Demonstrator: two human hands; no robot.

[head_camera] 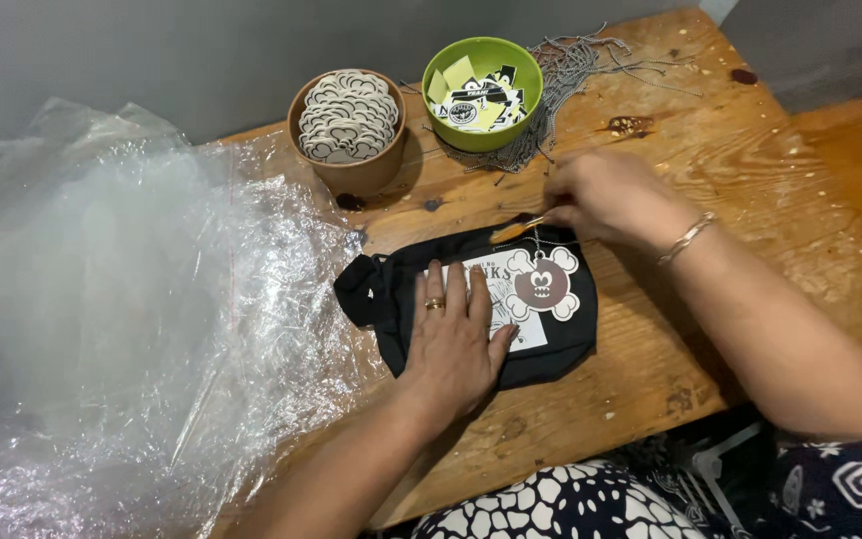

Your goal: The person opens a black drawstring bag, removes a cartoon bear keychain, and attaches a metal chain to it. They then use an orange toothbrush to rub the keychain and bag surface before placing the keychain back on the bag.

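Under the left hand (454, 339) lies the black pouch (391, 289), right hand (606, 197) at its top.

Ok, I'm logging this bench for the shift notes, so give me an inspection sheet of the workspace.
Surface: worn wooden table, stained and speckled.
Job's things: black pouch lying flat; cloud-shaped tag on it.
Clutter: brown bowl of tags; green bowl of stickers; ball chains; clear plastic sheets.
Grippers: left hand flat on the pouch; right hand pinching at its zipper pull.
Cables: nothing seen.
Surroundings: grey wall behind.
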